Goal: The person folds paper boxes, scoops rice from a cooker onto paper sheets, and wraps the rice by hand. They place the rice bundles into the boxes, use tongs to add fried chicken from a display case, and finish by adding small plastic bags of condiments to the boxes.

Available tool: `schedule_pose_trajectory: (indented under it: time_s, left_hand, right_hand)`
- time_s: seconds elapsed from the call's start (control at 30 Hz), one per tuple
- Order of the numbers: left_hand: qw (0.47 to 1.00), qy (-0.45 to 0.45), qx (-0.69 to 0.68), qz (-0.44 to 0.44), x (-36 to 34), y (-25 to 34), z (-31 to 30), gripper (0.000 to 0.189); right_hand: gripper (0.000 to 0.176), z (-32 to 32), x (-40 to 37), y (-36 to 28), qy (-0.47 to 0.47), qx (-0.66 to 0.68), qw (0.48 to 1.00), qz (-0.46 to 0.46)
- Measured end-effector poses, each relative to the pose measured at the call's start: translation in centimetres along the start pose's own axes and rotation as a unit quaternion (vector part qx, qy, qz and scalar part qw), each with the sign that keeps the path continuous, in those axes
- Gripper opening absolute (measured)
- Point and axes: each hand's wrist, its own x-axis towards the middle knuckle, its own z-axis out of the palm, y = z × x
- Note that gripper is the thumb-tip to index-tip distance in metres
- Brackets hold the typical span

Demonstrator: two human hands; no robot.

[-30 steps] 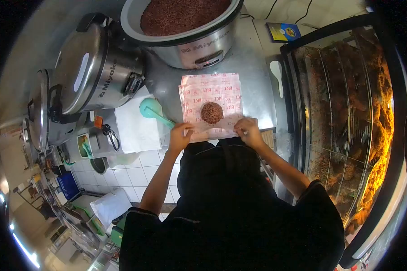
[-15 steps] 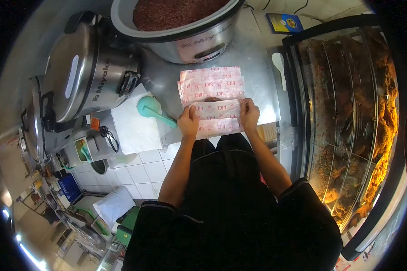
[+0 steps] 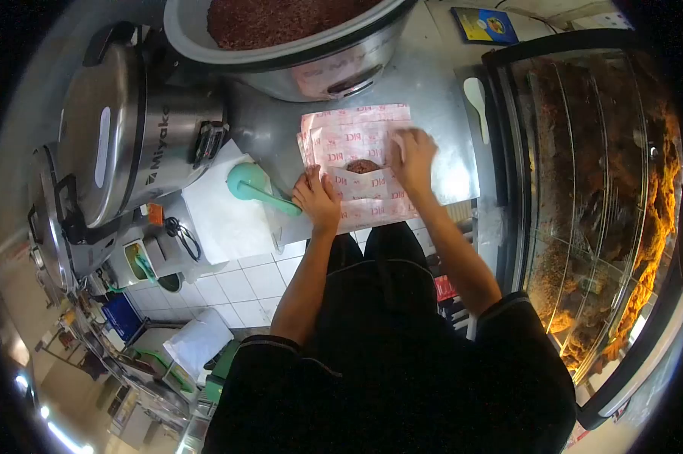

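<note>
A sheet of white wrapping paper [image 3: 387, 206] with red "RICE" print lies on a stack of the same sheets on the steel counter. Its near edge is folded up over a small mound of dark reddish rice [image 3: 363, 166], whose top shows above the fold. My left hand [image 3: 318, 200] holds the fold's left end, fingers bent and thumb on the paper. At the right side, my right hand [image 3: 414, 161], slightly blurred, has its fingers curled onto the paper's edge. A green ladle-like scoop [image 3: 248, 182] rests left of my left hand, its handle pointing toward it.
A large pot of reddish rice [image 3: 334, 79] stands behind the paper. Steel Miyako cookers [image 3: 171, 144] stand at left, near white sheets [image 3: 228, 219]. A white spatula [image 3: 476, 106] lies at right, beside a lit glass cabinet of fried food [image 3: 584, 204].
My right hand has moved up along the paper's right side, and my left hand has shifted slightly. The fold sits lower in the middle, showing more rice. The view has shifted a little.
</note>
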Motion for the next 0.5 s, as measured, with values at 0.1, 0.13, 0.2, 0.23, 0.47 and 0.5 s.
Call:
schedule_pose_trajectory:
  time_s: [0.1, 0.13, 0.2, 0.23, 0.47, 0.5]
  left_hand:
    - [1.0, -0.012, -0.013, -0.009, 0.0, 0.3, -0.3, 0.032]
    - [1.0, -0.014, -0.007, -0.012, -0.1, 0.3, -0.2, 0.032]
    - [1.0, -0.009, -0.007, -0.019, 0.2, 0.2, 0.0, 0.032]
    - [1.0, -0.002, -0.013, -0.026, 0.2, 0.3, -0.1, 0.032]
    - [0.973, -0.193, -0.085, 0.095, -5.0, 4.2, -6.0, 0.052]
    - [0.968, -0.206, -0.087, 0.114, -5.2, 5.0, -6.0, 0.058]
  right_hand:
    - [0.034, 1.6, 5.5, -1.9, -0.214, -0.117, 0.97, -0.009]
    - [0.034, 2.4, 6.1, -1.6, -0.218, -0.128, 0.968, -0.015]
    - [0.034, 4.1, 6.7, -1.3, -0.226, -0.149, 0.962, -0.028]
    - [0.032, 4.6, 7.2, -1.1, -0.258, -0.172, 0.949, -0.046]
    - [0.02, 3.6, 8.0, -1.3, -0.319, -0.034, 0.938, -0.134]
    - [0.019, 3.1, 8.2, -1.5, -0.303, 0.006, 0.942, -0.143]
